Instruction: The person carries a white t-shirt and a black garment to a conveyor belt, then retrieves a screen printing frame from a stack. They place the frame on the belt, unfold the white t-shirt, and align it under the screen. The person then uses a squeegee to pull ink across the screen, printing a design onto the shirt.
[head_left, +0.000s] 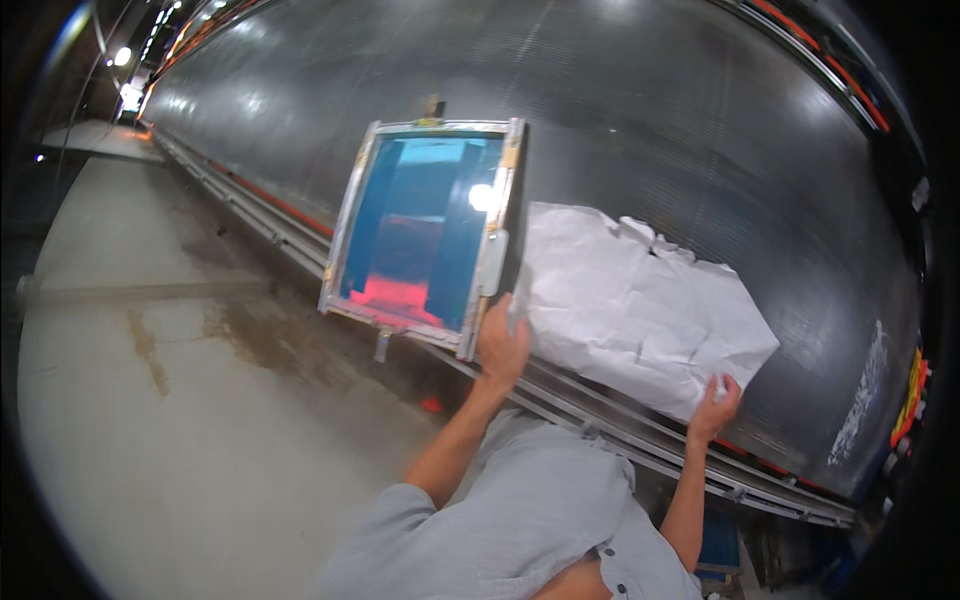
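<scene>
A large creased sheet of white paper with a ragged far edge lies over the dark table. At its left edge is my left hand, fingers curled and closed on the paper, slightly blurred. My right hand pinches the near right edge between thumb and fingers. Left of the paper, close by my left hand, a screen-printing frame rests tilted across the table's near edge. Its mesh is blue, with bright pink ink along the near end and taped, worn metal sides.
The long dark metal table stretches away to the far left. Metal rails run along its near side. To the left lies a pale stained floor. A whitish smear marks the table's right part.
</scene>
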